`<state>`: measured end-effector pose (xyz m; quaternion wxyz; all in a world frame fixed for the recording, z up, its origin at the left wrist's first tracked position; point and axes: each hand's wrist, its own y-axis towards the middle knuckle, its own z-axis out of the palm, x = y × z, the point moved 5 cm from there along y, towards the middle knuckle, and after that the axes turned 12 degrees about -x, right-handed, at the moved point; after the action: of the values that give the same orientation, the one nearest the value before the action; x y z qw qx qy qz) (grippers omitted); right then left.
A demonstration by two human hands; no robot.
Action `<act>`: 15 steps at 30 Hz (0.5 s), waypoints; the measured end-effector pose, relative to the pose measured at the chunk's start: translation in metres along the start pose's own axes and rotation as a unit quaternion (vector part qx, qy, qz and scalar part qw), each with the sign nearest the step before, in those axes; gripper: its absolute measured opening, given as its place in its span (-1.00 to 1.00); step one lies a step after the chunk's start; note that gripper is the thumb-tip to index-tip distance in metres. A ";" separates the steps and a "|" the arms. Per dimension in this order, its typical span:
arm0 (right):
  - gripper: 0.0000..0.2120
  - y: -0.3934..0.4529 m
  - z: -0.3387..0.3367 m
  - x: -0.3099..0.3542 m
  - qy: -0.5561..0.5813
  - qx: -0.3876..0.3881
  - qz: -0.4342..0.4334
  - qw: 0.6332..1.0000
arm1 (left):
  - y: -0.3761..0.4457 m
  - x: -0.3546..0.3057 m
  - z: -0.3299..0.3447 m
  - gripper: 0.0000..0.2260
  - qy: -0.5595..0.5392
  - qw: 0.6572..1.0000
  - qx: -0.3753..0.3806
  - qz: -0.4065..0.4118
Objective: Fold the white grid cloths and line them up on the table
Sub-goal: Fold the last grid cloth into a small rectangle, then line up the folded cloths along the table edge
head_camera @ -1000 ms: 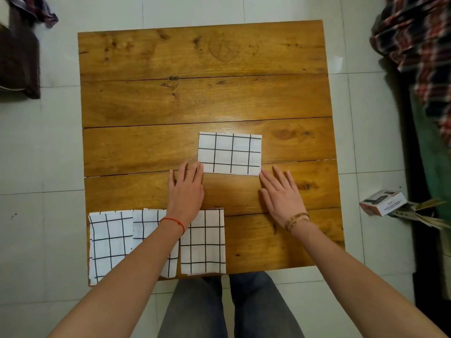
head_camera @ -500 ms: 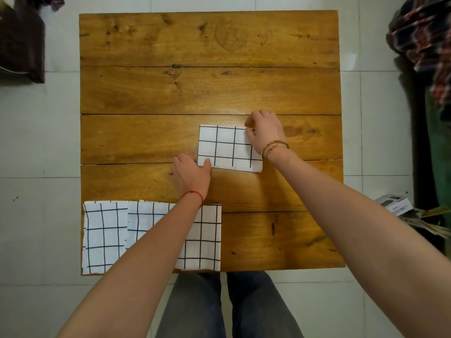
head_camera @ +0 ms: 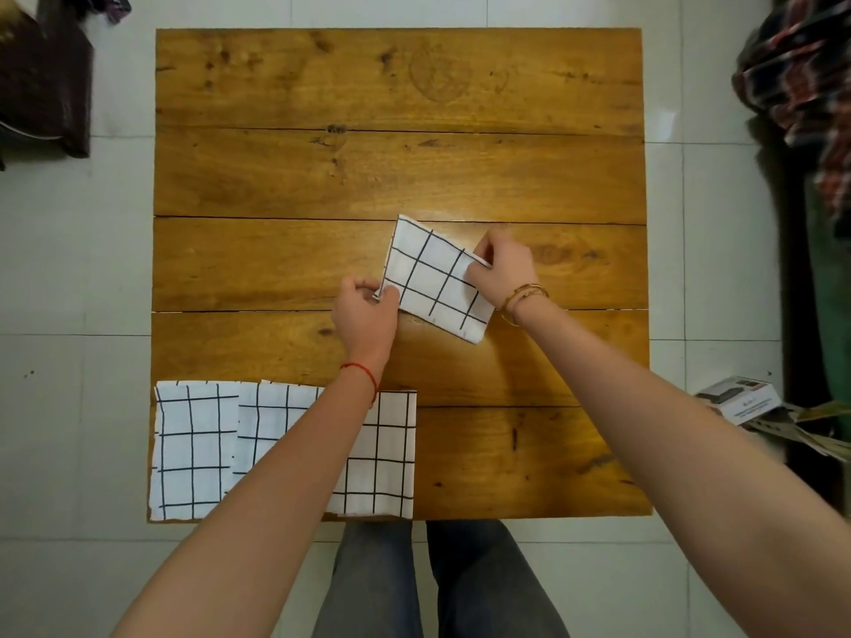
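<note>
White floor tiles are surrounding a wooden plank counter [head_camera: 285, 177], seen from above. Near the middle of the counter, slightly toward its right side, a folded grid cloth [head_camera: 433, 278] is sitting skewed, its long axis running diagonally from its far-left corner down to its near-right corner, so it is not squared to the plank seams. Left hand [head_camera: 366, 310] is pinching the cloth's near-left corner with curled fingers; right hand [head_camera: 504, 269] is pinching the far-right edge, fingers curled round it. Opposite-corner grips like this are probably letting both hands turn or carry the cloth without the fold opening. Whether the cloth is lifted off the counter or sliding on it, cannot tell.

Along the counter's near-left edge, a row of folded cloths [head_camera: 193, 448] is lying flat; 3 appear to be there, long axes pointing away from the person, the middle one partly hidden under the left forearm and slightly overlapping its neighbour. Judging by that row, the held cloth is likely heading to the bare spot just right of it, and will need rotating to match.
</note>
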<state>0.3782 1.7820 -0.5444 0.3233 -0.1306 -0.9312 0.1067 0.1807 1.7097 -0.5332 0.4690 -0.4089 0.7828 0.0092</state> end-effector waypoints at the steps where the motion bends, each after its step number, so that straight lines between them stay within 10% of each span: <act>1: -0.91 -0.007 -0.005 -0.003 0.043 -0.008 0.029 0.999 | 0.000 -0.001 0.000 -0.82 -0.046 0.998 0.018 -0.029; 10: -0.82 -0.114 -0.008 -0.041 0.347 -0.056 0.322 0.879 | -0.046 0.019 -0.007 -0.71 -0.085 0.967 0.188 -0.147; 15: -0.76 -0.176 0.004 -0.050 0.311 -0.055 0.308 0.898 | -0.068 0.049 -0.033 -0.71 -0.017 0.976 0.208 -0.066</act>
<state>0.3829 1.6000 -0.5264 0.5400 -0.4545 -0.7008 0.1035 0.1895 1.6201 -0.5261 0.5565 -0.3530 0.7308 -0.1778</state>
